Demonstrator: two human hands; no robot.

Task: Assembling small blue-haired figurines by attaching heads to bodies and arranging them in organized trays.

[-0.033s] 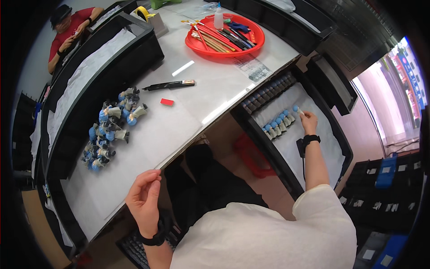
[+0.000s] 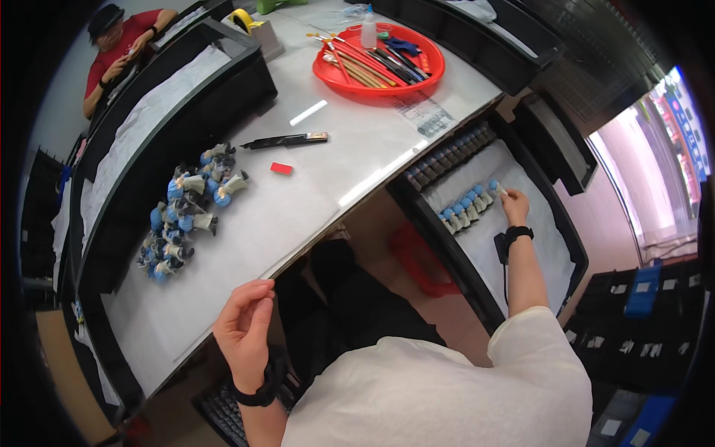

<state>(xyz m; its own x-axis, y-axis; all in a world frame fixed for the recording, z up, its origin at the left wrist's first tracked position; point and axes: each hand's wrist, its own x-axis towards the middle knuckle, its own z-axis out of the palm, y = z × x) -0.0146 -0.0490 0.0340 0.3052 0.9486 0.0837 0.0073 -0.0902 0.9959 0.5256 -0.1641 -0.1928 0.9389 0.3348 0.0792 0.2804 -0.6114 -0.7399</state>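
Note:
My right hand (image 2: 514, 205) reaches into a black bin lined with white paper (image 2: 551, 246) at my right. Its fingertips pinch a small blue-headed figurine (image 2: 494, 186) at the far end of a short row of like figurines (image 2: 463, 211). Beyond them lies a row of dark figurines (image 2: 447, 156). My left hand (image 2: 244, 328) hovers at the front edge of the white table (image 2: 298, 216), fingers loosely curled and holding nothing. On the table to its far left is a pile of blue and grey figurines (image 2: 186, 208).
A red round tray (image 2: 428, 74) with brushes and a small bottle stands at the back. A black tool (image 2: 287, 139) and a small red block (image 2: 281, 168) lie mid-table. Long black bins (image 2: 156, 127) line the left. A person in red (image 2: 119, 45) sits far left.

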